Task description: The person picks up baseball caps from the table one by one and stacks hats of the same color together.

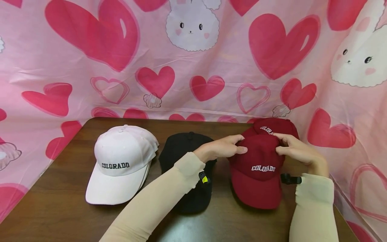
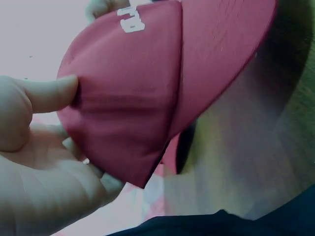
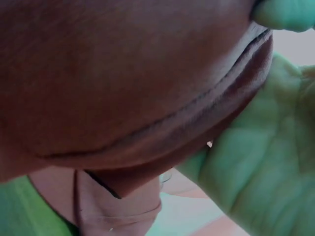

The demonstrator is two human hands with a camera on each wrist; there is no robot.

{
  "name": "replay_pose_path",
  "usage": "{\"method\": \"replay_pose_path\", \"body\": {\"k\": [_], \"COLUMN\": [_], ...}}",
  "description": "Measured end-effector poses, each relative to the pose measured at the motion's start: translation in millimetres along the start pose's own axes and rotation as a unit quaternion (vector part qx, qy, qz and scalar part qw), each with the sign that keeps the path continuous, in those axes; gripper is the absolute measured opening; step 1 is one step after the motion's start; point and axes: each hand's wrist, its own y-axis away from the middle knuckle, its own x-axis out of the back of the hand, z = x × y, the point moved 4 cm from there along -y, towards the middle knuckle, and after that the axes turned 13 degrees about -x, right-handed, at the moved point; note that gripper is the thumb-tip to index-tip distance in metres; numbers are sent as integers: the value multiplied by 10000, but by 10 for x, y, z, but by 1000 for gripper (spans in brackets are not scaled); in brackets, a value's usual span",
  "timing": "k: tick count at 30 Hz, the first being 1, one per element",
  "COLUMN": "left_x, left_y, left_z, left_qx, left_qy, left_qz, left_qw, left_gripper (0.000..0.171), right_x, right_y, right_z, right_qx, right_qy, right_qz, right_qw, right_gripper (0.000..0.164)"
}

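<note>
A dark red baseball cap (image 1: 257, 190) with white COLORADO lettering is held by both hands at the right of the table, its brim pointing toward me. My left hand (image 1: 222, 147) grips the crown's left side, thumb on the outer cloth and fingers behind. On the opposite side my right hand (image 1: 297, 149) pinches the crown between thumb and fingers. The left wrist view shows the thumb (image 2: 54, 93) pressing into the red cloth. Behind the held cap sits another red cap (image 1: 279, 126), its lettering partly covered.
White caps (image 1: 119, 151) with dark COLORADO lettering are nested in a stack at the left. A black cap (image 1: 184, 143) lies mid-table, partly hidden by my left forearm. Pink heart-patterned cloth (image 1: 181, 60) hangs along the back and sides of the brown table (image 1: 223, 222).
</note>
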Motion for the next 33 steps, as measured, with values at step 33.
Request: {"method": "replay_pose_path", "body": {"k": [33], "left_x": [11], "left_y": [-30], "left_z": [-165], "left_qx": [841], "left_qy": [-446], "left_qz": [884], "left_qw": [9915], "left_gripper": [56], "right_x": [-203], "right_y": [-348], "right_z": [256], "right_qx": [-915], "right_qy": [525], "right_qz": [280], "right_qw": [9940], "right_gripper": [50]}}
